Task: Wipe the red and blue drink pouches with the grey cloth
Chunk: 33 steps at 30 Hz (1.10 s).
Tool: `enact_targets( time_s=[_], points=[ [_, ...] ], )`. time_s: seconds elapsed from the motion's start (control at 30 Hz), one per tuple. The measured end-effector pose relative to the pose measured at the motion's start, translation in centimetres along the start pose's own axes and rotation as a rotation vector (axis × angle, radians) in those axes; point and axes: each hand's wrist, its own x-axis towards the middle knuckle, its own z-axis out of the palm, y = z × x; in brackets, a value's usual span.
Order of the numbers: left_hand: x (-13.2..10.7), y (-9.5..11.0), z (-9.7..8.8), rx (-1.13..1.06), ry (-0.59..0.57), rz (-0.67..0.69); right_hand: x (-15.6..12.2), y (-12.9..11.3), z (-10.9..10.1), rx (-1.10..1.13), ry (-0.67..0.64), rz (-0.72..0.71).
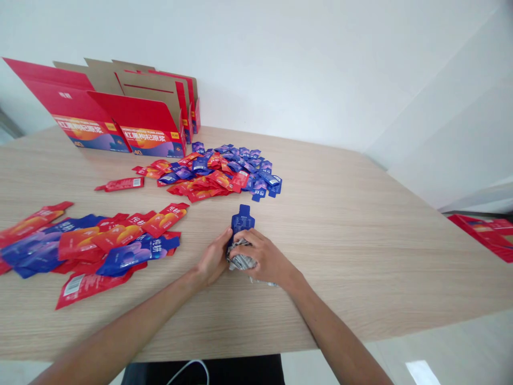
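A blue spouted pouch (pixel 242 218) with small printed text is upright between my hands near the middle of the table. My left hand (pixel 216 258) grips its left edge, thumb along the side. My right hand (pixel 262 256) has its fingers curled round a crumpled grey-and-white cloth (pixel 242 260), pressed against the lower part of the pouch. The cloth and fingers hide the pouch's lower half. Beyond it lies a heap of red and blue pouches (pixel 216 176). Another heap of red and blue pouches (pixel 116 240) is to the left of my left hand.
Open red cartons (pixel 148 120) stand at the back left against the white wall. One red pouch (pixel 124 184) lies by itself between the heaps. A red carton (pixel 484 232) is off the table's right side. A white cable (pixel 192 363) hangs below the front edge.
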Motion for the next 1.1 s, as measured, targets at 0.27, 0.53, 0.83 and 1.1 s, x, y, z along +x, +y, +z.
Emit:
enact_targets(
  time_s=[0.27, 0.53, 0.83, 1.1],
  points=[
    [-0.1, -0.2, 0.0, 0.072, -0.153, -0.051, -0.1, 0.5, -0.2, -0.085, 0.348, 0.293],
    [-0.1, 0.1, -0.1, 0.039, -0.069, 0.007, -0.1, 0.2, -0.4, 0.017, 0.092, 0.078],
    [0.2, 0.1, -0.2, 0.12, -0.106, 0.013, -0.3, 0.8, -0.2, -0.049, 0.245, 0.214],
    [0.3, -0.5, -0.8, 0.157, -0.14, -0.024, -0.4, 1.1, -0.6, -0.049, 0.283, 0.245]
  ],
)
